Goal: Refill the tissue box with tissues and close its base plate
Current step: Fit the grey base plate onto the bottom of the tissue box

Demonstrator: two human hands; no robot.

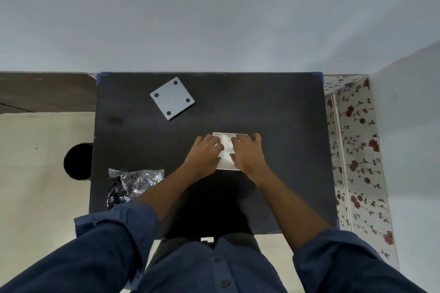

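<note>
A white tissue box [226,149] stands on the black table [273,173], its open underside facing up with white tissues showing inside. My left hand [204,152] rests on the box's left side and my right hand [247,152] on its right side, fingers spread flat over the tissues. The grey square base plate [172,98], with dark round feet at its corners, lies apart at the table's far left.
A crumpled black and clear plastic wrapper [133,185] lies at the table's near left. A floral-patterned surface [352,149] borders the table on the right. A wall runs behind the table's far edge.
</note>
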